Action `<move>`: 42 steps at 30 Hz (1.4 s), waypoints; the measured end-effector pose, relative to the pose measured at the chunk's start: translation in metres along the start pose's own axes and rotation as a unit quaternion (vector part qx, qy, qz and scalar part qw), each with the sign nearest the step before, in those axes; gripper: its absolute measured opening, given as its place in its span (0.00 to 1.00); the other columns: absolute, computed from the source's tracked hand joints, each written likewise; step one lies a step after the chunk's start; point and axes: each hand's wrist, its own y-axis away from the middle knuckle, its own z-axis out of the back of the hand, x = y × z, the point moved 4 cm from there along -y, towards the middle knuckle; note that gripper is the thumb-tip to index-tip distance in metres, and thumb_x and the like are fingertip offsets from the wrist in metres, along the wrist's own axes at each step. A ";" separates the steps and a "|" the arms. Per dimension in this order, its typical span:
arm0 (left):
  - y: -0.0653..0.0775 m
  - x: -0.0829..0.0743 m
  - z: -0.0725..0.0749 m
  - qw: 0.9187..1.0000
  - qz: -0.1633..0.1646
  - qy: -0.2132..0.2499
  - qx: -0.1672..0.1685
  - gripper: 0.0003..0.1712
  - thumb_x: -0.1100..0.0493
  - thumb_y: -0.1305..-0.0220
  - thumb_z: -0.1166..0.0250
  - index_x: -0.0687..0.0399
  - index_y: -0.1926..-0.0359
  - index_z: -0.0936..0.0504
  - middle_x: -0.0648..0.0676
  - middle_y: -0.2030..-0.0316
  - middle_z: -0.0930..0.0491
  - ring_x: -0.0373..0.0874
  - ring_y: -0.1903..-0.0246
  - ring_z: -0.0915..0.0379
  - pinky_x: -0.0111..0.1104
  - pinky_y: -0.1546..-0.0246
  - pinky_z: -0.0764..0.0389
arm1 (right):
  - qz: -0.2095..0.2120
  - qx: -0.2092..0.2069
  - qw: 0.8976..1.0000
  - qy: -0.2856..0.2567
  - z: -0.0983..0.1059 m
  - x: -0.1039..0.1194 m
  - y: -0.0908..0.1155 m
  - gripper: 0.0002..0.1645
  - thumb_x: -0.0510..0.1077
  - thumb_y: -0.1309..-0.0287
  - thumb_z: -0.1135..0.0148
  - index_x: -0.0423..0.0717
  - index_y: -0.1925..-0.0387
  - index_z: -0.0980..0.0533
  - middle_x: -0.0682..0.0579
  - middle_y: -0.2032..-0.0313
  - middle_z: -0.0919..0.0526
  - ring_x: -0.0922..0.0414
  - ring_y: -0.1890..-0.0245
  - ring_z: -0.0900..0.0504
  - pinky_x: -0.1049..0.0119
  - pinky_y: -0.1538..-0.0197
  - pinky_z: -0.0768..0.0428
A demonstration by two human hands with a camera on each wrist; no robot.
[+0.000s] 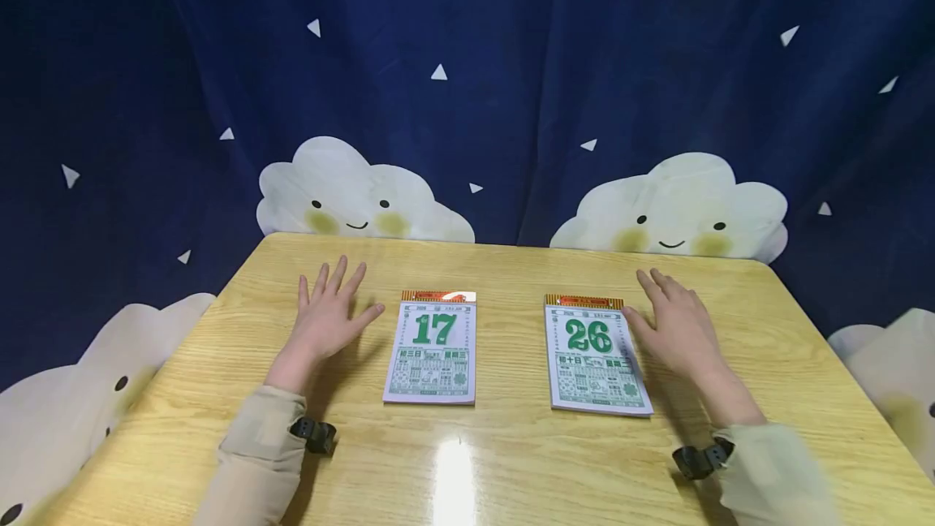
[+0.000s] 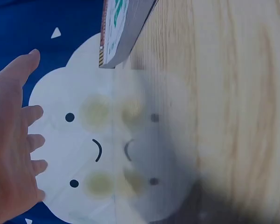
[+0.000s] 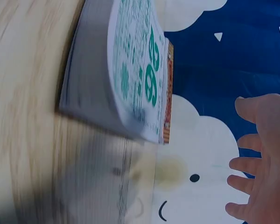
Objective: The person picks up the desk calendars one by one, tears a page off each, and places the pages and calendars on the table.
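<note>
In the head view, the "17 星期三" tear-off calendar (image 1: 434,351) and "26" tear-off calendar (image 1: 595,360) lie toward the desk (image 1: 511,274)'s far edge, the left hand (image 1: 330,323) with fingers spread, the right hand (image 1: 679,329) with fingers nearly together, thumb out; the left wrist view shows cloud-print curtain (image 2: 9,23), the right wrist view "26" again.

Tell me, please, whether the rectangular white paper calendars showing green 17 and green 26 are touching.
Apart: the head view plainly shows pale wooden tabletop between the 17 calendar and the 26 calendar.
</note>
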 end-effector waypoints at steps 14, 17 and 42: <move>0.003 -0.015 -0.007 1.000 0.004 0.023 -0.001 0.43 0.34 0.40 0.50 0.53 0.32 0.45 0.61 0.32 0.49 0.62 0.35 0.53 0.58 0.37 0.55 | -0.004 -0.005 0.999 -0.042 -0.019 0.031 -0.002 0.35 0.52 0.40 0.48 0.37 0.37 0.39 0.34 0.39 0.38 0.35 0.41 0.39 0.38 0.42 0.41; 0.004 -0.018 -0.009 1.000 0.004 0.027 -0.012 0.40 0.37 0.39 0.48 0.53 0.33 0.42 0.61 0.33 0.45 0.63 0.37 0.47 0.58 0.39 0.49 | -0.013 -0.002 0.998 -0.056 -0.021 0.036 -0.001 0.34 0.51 0.41 0.47 0.37 0.37 0.39 0.34 0.40 0.36 0.36 0.42 0.37 0.38 0.42 0.40; 0.014 -0.034 -0.015 0.994 0.055 0.092 -0.035 0.26 0.44 0.38 0.46 0.55 0.46 0.25 0.59 0.51 0.24 0.55 0.57 0.25 0.48 0.62 0.24 | -0.033 0.058 0.978 -0.197 -0.046 0.077 0.003 0.31 0.47 0.40 0.46 0.43 0.37 0.38 0.42 0.48 0.25 0.46 0.52 0.24 0.51 0.55 0.24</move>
